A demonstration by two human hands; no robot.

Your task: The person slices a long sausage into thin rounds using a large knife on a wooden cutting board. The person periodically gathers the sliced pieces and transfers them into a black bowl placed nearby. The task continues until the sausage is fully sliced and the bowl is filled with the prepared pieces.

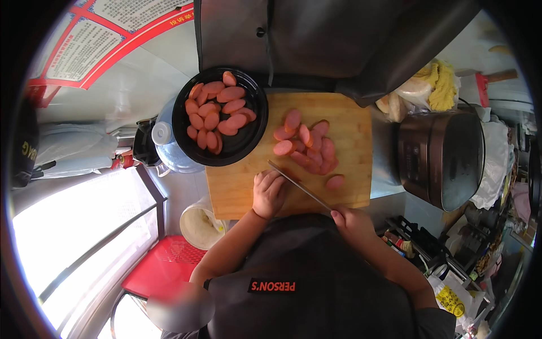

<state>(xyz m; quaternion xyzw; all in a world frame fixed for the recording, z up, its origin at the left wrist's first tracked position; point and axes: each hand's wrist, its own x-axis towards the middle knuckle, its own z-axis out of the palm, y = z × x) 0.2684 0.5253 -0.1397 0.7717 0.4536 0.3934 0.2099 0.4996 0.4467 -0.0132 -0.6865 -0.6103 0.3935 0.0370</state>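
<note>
My left hand (pixel 269 193) is curled down on the wooden cutting board (pixel 237 186), its fingertips close against the knife blade. A reddish piece of sausage (pixel 293 180) shows partly by those fingers and the blade; the rest is hidden. In my right hand (pixel 352 221) is the handle of a knife (pixel 301 186), its thin blade slanting up and left across the board. Beyond the blade lies a loose pile of oval sausage slices (pixel 315 146), with a single slice (pixel 335 182) apart nearer me. More slices fill part of a round black bowl (pixel 250 148) at the board's far left corner.
A large clear plastic water bottle (pixel 173 148) stands beside the bowl. Left of the board are a pale bucket (pixel 199 231) and a red perforated surface (pixel 169 258). At right sits a dark brown appliance (pixel 442 159). A dark cover (pixel 296 42) hangs beyond the board.
</note>
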